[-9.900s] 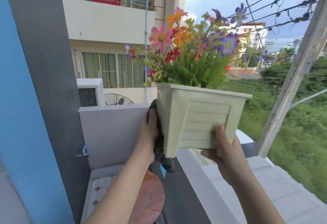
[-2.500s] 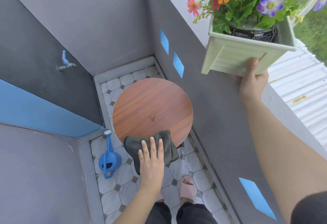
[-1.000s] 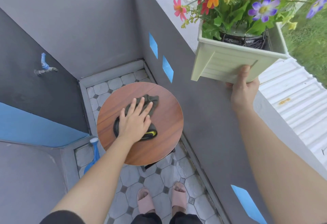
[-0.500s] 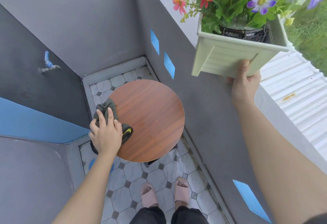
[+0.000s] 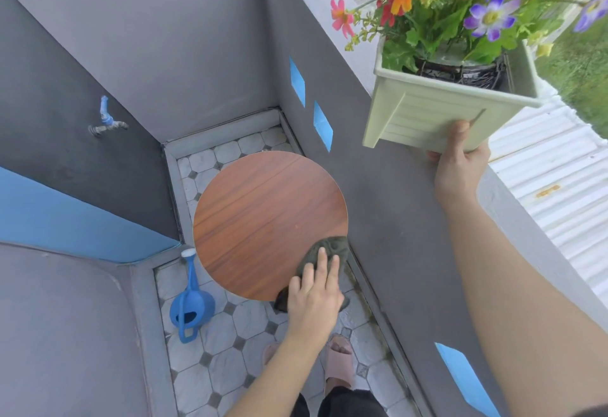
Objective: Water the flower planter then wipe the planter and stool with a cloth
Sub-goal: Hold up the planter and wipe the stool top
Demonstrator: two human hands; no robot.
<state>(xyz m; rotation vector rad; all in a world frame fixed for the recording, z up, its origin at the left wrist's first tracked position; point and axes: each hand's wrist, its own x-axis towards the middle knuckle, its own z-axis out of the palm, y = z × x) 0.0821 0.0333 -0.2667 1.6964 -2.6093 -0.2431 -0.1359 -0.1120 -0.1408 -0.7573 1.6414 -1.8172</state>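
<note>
Round wooden stool (image 5: pixel 263 219) stands on the tiled floor (image 5: pixel 227 370) in a balcony corner. Left hand (image 5: pixel 314 298) lies flat on a dark green cloth (image 5: pixel 329 247) at the stool's near right edge, with the fingers (image 5: pixel 320 262) straight, released and pressing down, not curled round it. Part of the cloth hangs over the stool rim. Right hand (image 5: pixel 460 166) holds the pale green planter (image 5: pixel 424 117) in the air, up and right of the stool, above the grey parapet wall (image 5: pixel 394 202). The thumb lies on the planter's slatted front and the other fingers are hidden under the base, so the hand is grasping the planter from below. The planter is slightly tilted and full of orange, pink and purple flowers (image 5: pixel 460 5), with a dark inner pot showing. Blue watering can (image 5: pixel 190 304) stands on the floor just beside the stool's near left edge, spout pointing up toward the stool. Blue-handled tap (image 5: pixel 107 122) sticks out of the dark wall left of and beyond the stool. 2 feet in pink slippers (image 5: pixel 339 364) stand on the floor on the near side of the stool.
</note>
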